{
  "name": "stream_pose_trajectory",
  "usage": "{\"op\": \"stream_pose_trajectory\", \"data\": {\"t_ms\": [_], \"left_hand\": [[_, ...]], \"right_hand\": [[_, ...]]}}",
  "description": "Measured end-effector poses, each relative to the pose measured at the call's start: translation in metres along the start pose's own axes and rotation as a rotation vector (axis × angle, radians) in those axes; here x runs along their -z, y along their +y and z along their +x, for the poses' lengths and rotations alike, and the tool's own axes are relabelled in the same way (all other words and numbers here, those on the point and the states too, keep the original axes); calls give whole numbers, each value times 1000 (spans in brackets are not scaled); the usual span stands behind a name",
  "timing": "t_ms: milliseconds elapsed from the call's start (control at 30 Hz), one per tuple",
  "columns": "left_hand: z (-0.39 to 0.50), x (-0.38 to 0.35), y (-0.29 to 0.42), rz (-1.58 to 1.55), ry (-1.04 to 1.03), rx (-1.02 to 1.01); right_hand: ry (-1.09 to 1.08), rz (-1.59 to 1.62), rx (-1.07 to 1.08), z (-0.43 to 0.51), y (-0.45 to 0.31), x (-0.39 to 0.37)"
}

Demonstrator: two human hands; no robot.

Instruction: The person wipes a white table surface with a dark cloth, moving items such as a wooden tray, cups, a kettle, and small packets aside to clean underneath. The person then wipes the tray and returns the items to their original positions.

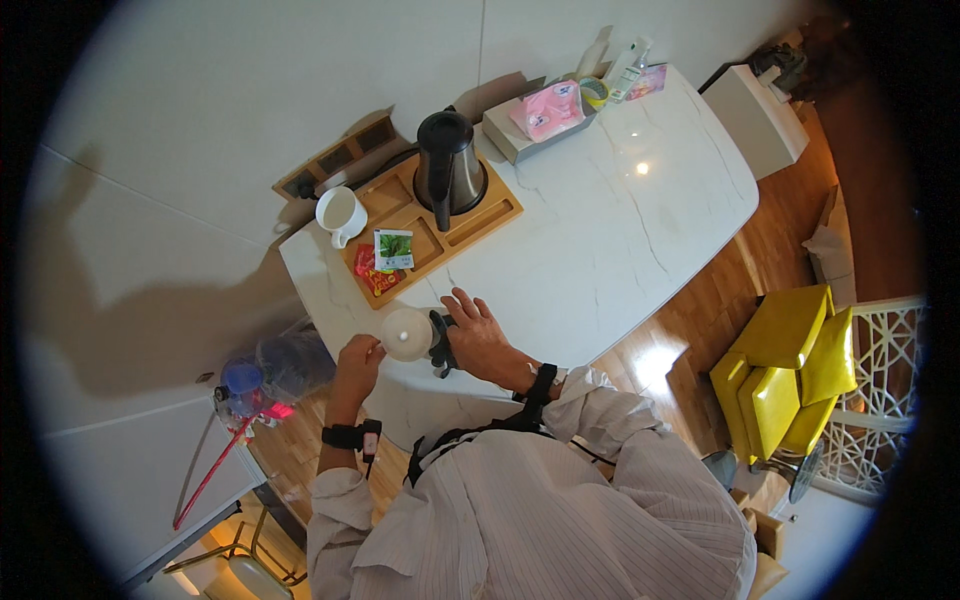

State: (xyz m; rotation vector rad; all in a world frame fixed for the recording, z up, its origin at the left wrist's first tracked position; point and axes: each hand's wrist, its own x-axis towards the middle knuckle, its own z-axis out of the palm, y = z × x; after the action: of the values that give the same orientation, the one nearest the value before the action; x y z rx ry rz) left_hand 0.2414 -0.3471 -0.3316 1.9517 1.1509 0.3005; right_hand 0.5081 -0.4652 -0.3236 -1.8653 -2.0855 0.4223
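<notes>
A round, cream-white object with a small pale knob on top (406, 334), possibly a lidded cup, stands near the front edge of the white marble-patterned table. My left hand (358, 367) pinches at its left rim with thumb and forefinger. On its right side is a dark green or black piece with short projecting parts (442, 343), whose kind I cannot make out. My right hand (480, 337) lies against that dark piece, fingers stretched forward over the tabletop. Its thumb and palm are hidden, so its grip is unclear.
Beyond my hands, a wooden tray (480, 234) bears a steel electric kettle (469, 176), a green-pictured sachet (394, 249) and red packets (369, 271). A white mug (341, 214) stands beside it. Farther right are a pink tissue pack (551, 111), tape (595, 91) and spray bottle (628, 75).
</notes>
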Motion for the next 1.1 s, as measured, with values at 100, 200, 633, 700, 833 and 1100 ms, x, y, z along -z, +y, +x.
{"op": "stream_pose_trajectory", "data": {"t_ms": [100,200,633,700,833,1100], "left_hand": [[-4,-1,-9,-80,-47,96],[-9,-3,-11,-324,-94,315],[20,14,51,-715,99,338],[42,18,66,-728,146,299],[94,19,88,-836,237,233],[180,1,94,-866,367,243]], "right_hand": [[91,89,29,2,1,-5],[155,149,49,5,0,-10],[199,231,-7,16,15,25],[192,206,-35,21,20,29],[185,224,-93,24,27,27],[139,262,-117,24,39,23]]}}
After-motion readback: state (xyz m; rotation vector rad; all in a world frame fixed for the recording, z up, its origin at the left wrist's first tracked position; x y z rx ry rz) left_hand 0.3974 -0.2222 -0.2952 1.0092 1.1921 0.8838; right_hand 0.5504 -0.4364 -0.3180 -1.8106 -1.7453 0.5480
